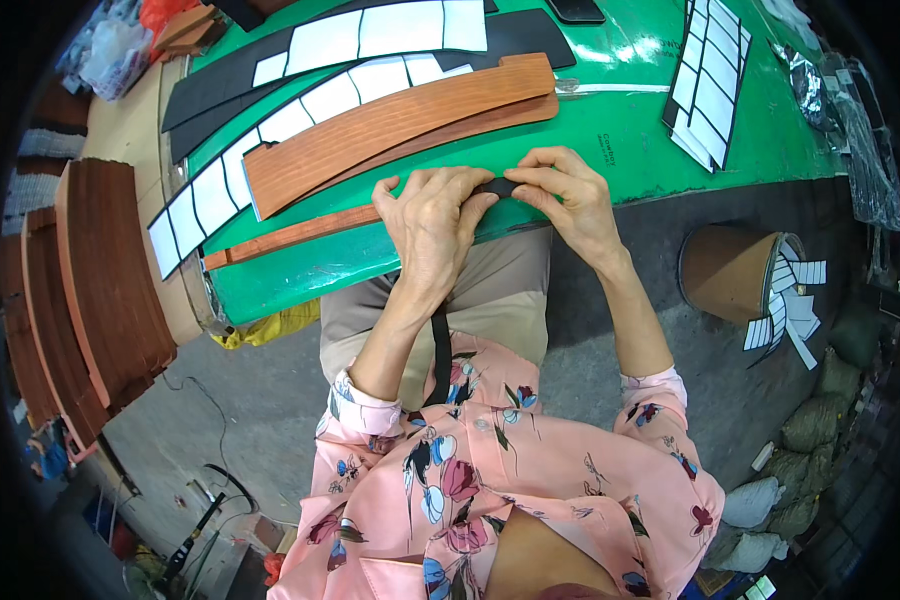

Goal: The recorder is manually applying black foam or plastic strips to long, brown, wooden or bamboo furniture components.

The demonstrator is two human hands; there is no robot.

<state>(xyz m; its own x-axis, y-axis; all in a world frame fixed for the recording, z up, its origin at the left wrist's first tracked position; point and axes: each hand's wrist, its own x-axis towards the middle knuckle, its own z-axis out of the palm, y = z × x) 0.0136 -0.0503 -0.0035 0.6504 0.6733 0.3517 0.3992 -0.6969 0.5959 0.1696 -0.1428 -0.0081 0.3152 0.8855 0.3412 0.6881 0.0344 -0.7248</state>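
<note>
Near the table's front edge, my left hand (430, 215) and my right hand (575, 200) pinch a short dark strip (496, 187) between them, thumbs against fingers. A narrow reddish-brown strip (295, 236) runs from the left along the green tabletop (300, 282) and disappears under my left hand. Whether the dark part is this strip's own end or a separate piece, I cannot tell. Just beyond my left hand lie wide, curved brown panels (400, 115), overlapping one another. Under them fans a long curved piece with white segments (192, 212) divided by dark lines.
More white-segmented pieces (390, 30) lie on black sheets (195, 105) at the back; another stack (708, 80) is far right. A phone (577, 9) rests at the far edge. A brown bin (720, 270) with scraps stands on the right floor. Tall brown panels (115, 280) stand left.
</note>
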